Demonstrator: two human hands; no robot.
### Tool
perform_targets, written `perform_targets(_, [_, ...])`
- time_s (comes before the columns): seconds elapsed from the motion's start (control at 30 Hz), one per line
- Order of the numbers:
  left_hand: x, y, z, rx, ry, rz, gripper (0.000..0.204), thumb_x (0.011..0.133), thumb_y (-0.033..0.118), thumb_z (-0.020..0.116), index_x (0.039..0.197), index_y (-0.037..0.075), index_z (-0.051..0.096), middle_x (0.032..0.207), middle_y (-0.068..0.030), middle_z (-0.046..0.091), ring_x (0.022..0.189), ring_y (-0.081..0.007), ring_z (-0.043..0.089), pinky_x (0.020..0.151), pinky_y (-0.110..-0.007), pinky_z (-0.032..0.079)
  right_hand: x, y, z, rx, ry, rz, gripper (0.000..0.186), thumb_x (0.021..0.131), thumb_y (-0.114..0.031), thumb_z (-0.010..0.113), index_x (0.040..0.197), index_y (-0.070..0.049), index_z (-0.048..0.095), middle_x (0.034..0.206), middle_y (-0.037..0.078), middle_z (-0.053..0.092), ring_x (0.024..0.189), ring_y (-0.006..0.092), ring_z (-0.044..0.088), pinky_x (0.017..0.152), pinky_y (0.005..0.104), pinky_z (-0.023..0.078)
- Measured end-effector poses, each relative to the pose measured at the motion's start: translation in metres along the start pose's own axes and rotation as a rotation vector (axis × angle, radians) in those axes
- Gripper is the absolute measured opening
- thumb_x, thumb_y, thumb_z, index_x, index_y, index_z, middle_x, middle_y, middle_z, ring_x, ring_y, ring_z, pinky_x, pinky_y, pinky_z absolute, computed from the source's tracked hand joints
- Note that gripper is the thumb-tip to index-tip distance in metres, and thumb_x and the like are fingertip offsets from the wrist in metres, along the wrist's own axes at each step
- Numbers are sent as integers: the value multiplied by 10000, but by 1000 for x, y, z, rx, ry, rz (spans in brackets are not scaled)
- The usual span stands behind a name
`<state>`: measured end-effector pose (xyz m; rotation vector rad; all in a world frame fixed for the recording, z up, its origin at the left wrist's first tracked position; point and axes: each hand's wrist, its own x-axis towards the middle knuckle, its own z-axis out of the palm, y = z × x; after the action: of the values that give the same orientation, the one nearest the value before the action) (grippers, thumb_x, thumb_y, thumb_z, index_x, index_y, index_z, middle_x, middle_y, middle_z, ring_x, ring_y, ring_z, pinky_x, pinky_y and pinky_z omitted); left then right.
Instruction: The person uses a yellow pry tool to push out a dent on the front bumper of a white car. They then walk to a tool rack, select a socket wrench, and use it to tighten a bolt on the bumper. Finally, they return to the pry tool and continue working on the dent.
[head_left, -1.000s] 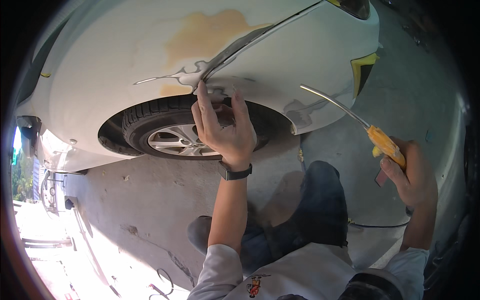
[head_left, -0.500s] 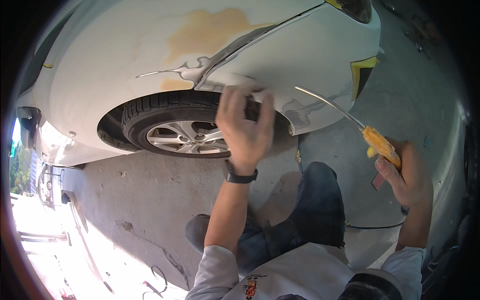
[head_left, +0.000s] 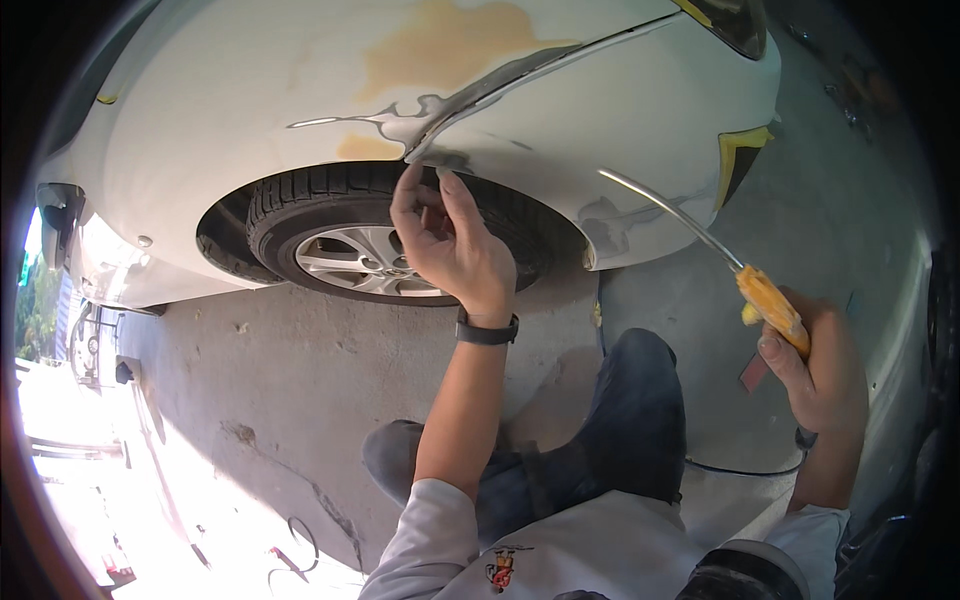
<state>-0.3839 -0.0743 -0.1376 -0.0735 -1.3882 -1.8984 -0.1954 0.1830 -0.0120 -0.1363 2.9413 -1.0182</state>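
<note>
My left hand [head_left: 460, 255], with a dark wristband on its wrist, is raised in front of the car's wheel arch. Its thumb and forefinger are apart and curved, with nothing visible between them. Their tips are at the arch lip, just under the panel seam [head_left: 490, 97]; whether they touch it I cannot tell. Out to the right, my right hand [head_left: 825, 370] grips the orange handle of a screwdriver-like tool [head_left: 772, 303]. Its long, thin metal shaft slants up and left, the tip in front of the bumper [head_left: 640, 120]. Something small and yellow shows beside the handle.
The white car's fender [head_left: 230, 120] carries tan filler [head_left: 440, 45] and grey sanded patches. Below the arch are the tyre [head_left: 290, 205] and silver wheel [head_left: 330, 262]. Yellow tape [head_left: 745, 138] edges a bumper opening. A dark hose [head_left: 740, 468] crosses the concrete floor [head_left: 280, 370].
My left hand has moved left and its fingers now reach the arch lip by the seam. My right hand still holds the tool, slightly lower in the picture. The view has shifted a little.
</note>
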Motion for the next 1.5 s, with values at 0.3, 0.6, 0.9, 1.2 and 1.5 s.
perform_targets(0.3, [18, -5, -20, -247, -21, -315, 360, 1061, 277, 577, 1279, -8, 604, 1178, -90, 660, 1040, -199, 637, 853, -384, 527, 59, -50, 73, -188, 41, -123, 453, 968, -454, 672, 1008, -6, 624, 721, 164, 670, 653, 358, 675, 625, 456, 515])
perform_targets(0.6, [-4, 4, -22, -140, -47, -310, 345, 1086, 346, 504, 1184, 27, 590, 1028, -61, 567, 939, -185, 551, 877, -376, 460, 76, -59, 106, -208, 36, -55, 512, 969, -503, 652, 1001, 5, 605, 723, 168, 679, 637, 358, 691, 587, 445, 542])
perform_targets(0.9, [-30, 50, 5, -350, -477, -371, 396, 1114, 288, 452, 1290, -47, 568, 1058, -129, 650, 928, -167, 634, 855, -300, 529, 58, -51, 100, -81, 177, -7, 498, 952, -498, 682, 988, -6, 618, 737, 157, 671, 616, 359, 675, 572, 440, 527])
perform_targets(1.2, [-28, 36, -3, -318, -234, -302, 412, 1087, 380, 423, 973, 11, 565, 821, -78, 550, 719, -155, 535, 688, -292, 489, 76, -65, 116, -46, -55, -61, 604, 993, -580, 571, 950, 21, 618, 704, 156, 676, 629, 335, 701, 577, 437, 559])
perform_targets(1.5, [-61, 29, 2, -33, -448, -90, 509, 1110, 433, 363, 969, -14, 560, 795, -119, 627, 673, -148, 578, 625, -268, 479, 46, -24, 115, 72, 84, -24, 442, 950, -443, 706, 995, -9, 631, 774, 132, 682, 681, 349, 699, 601, 434, 548])
